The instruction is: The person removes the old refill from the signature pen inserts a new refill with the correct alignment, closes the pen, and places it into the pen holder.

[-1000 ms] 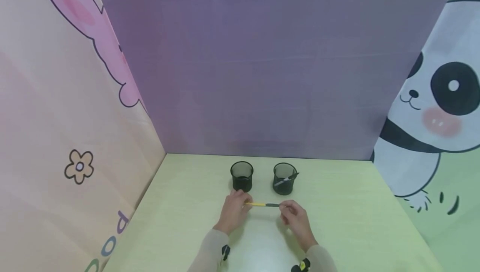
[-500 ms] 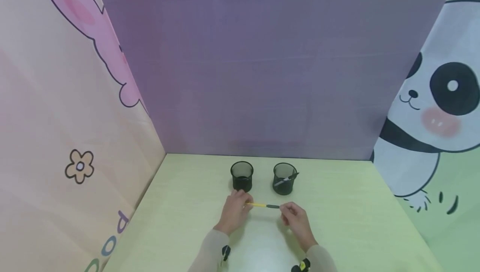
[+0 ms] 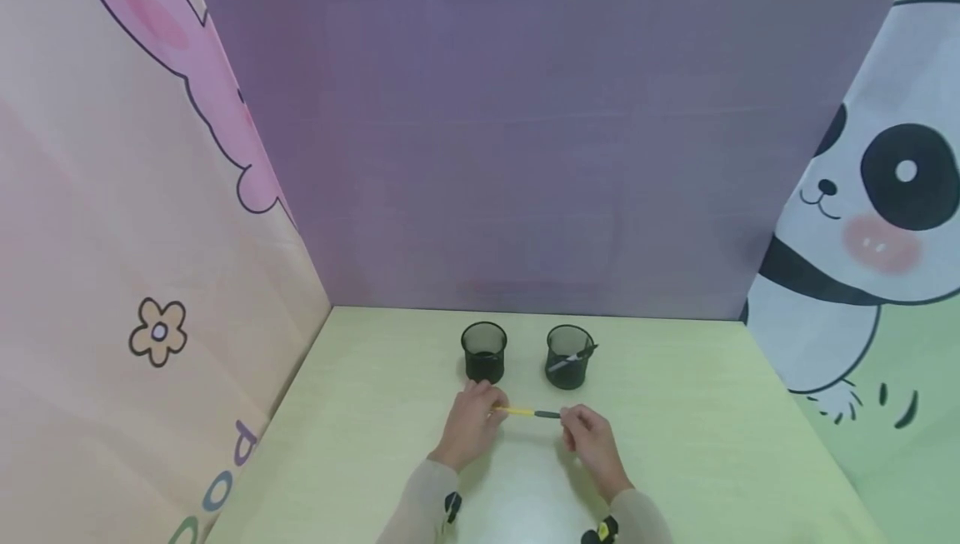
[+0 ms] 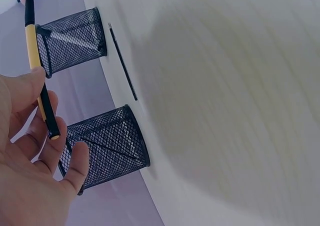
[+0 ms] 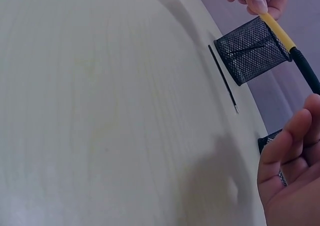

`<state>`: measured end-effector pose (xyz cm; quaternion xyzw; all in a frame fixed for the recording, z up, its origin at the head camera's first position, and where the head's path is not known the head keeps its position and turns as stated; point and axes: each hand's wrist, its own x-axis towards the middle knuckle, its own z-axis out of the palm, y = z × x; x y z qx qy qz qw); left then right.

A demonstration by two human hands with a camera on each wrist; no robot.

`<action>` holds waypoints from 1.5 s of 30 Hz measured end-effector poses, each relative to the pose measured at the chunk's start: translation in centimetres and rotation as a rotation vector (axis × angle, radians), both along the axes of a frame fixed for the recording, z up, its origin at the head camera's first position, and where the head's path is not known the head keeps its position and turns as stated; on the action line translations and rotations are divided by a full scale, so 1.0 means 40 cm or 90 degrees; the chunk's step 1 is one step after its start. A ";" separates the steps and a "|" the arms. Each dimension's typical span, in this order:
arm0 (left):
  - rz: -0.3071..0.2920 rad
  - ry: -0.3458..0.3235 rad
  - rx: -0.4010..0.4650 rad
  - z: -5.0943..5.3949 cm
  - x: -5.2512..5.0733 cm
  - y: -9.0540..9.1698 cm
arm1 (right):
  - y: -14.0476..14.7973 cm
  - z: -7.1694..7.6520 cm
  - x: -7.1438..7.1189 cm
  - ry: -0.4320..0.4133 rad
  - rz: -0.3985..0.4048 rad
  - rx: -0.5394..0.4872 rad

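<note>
A yellow-and-black pen (image 3: 520,411) is held level between my two hands above the table. My left hand (image 3: 469,426) pinches the yellow barrel, and the pen's black rear end sticks out past the thumb in the left wrist view. My right hand (image 3: 594,442) pinches the black front end; its tip is hidden by the fingers. A thin black pen refill (image 4: 123,63) with a metal tip lies on the table below the pen, seen in both wrist views.
Behind my hands stand two black mesh pen cups. The left cup (image 3: 484,367) has a thin dark stick inside, and the right cup (image 3: 568,373) holds a black-and-white pen leaning over its rim. A purple cloth wall (image 3: 525,152) rises at the table's back edge.
The pen and my right hand have shifted very slightly toward the person. Both hands keep the same hold.
</note>
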<state>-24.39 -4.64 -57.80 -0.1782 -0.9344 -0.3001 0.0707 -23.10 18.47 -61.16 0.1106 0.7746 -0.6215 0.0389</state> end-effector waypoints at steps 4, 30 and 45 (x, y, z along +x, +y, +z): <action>0.001 0.001 -0.004 0.000 0.001 0.000 | -0.003 0.003 0.000 -0.005 0.002 0.020; 0.012 -0.015 0.003 -0.009 0.012 0.006 | -0.010 0.002 0.006 -0.003 -0.001 0.040; 0.021 0.009 0.007 -0.018 0.007 -0.008 | -0.009 0.007 0.006 0.001 0.004 0.022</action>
